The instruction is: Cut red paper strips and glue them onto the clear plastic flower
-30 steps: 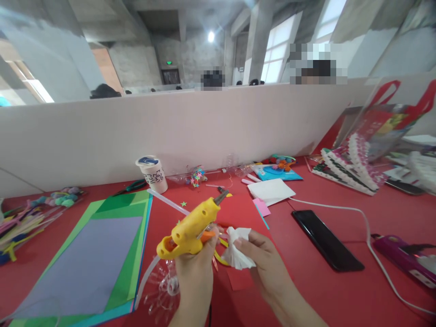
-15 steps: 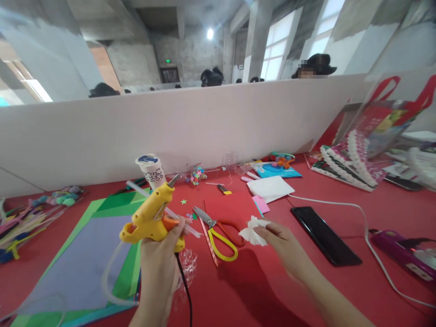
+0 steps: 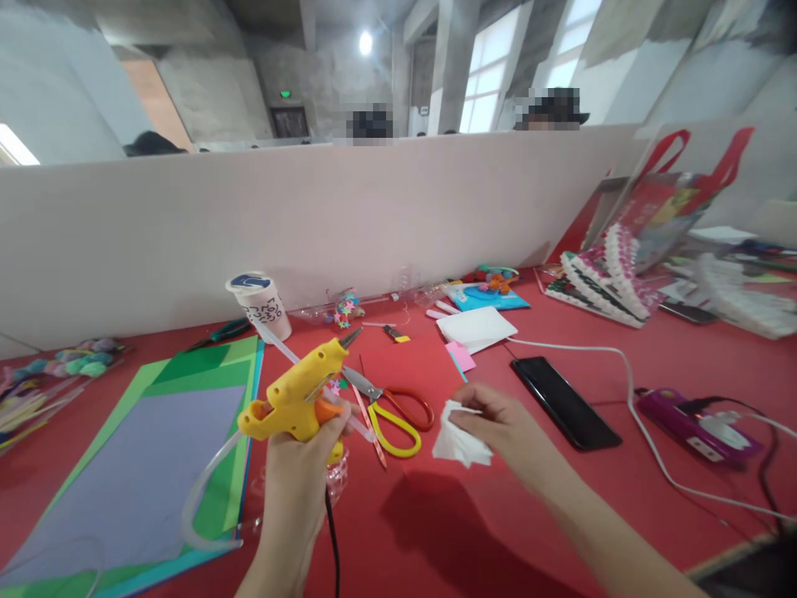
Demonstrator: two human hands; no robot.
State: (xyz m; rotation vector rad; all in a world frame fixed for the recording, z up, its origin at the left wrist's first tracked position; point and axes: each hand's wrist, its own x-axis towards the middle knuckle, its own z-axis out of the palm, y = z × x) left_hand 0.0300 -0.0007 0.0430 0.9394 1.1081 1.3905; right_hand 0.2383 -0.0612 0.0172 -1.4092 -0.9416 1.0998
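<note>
My left hand is wrapped round the handle of a yellow hot glue gun, whose metal nozzle points up and to the right. A long, bent glue stick trails from the gun's rear. A translucent stick also shows by my left fingers, but whether they grip it I cannot tell. My right hand pinches a crumpled white tissue above the table. Between the hands lie scissors with one yellow and one red handle loop. Beside them is a thin pink striped stick.
Coloured sheets lie at left, below a white paper cup. A black phone, white cable and purple power strip are at right. A white partition borders the red table. Behind the scissors is a box cutter.
My view has shifted slightly to the right. The glue gun has moved closer to the scissors. In my right hand the tissue now hangs lower and more spread out.
</note>
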